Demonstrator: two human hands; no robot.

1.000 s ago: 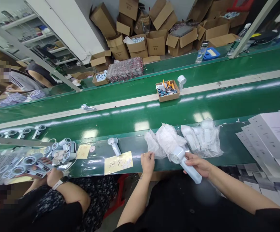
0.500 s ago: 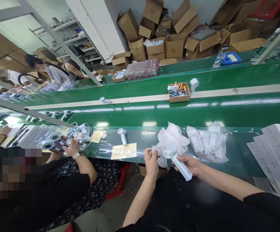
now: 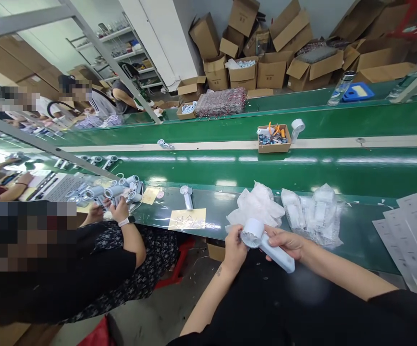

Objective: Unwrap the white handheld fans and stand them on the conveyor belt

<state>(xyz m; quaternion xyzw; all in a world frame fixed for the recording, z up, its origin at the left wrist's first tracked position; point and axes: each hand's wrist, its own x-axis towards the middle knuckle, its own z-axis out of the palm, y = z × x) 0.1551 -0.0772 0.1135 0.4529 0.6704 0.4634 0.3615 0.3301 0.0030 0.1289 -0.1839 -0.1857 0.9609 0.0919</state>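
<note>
A light blue handheld fan (image 3: 277, 253) is held over the table's front edge, its round head to the left and its handle slanting down to the right. My left hand (image 3: 236, 247) is closed on the side of the fan head. Around the upper handle, the fingers of my right hand (image 3: 286, 242) are wrapped. Just behind the fan lies a heap of white plastic bags (image 3: 257, 205). Bubble-wrapped pieces (image 3: 314, 211) rest to the right of it. Another fan (image 3: 186, 197) lies farther left, beside a yellow paper (image 3: 187, 219) with writing.
White boxes (image 3: 415, 235) stand at the right. A small carton of parts (image 3: 274, 146) sits on the middle strip near a white fan (image 3: 297, 129). At the left, a person's hands (image 3: 120, 210) hold fans beside a metal post.
The fan head has turned, showing its rounded side, and my left hand has moved from beside it onto it. The small clear piece in my left fingers is no longer visible. The view has shifted slightly.
</note>
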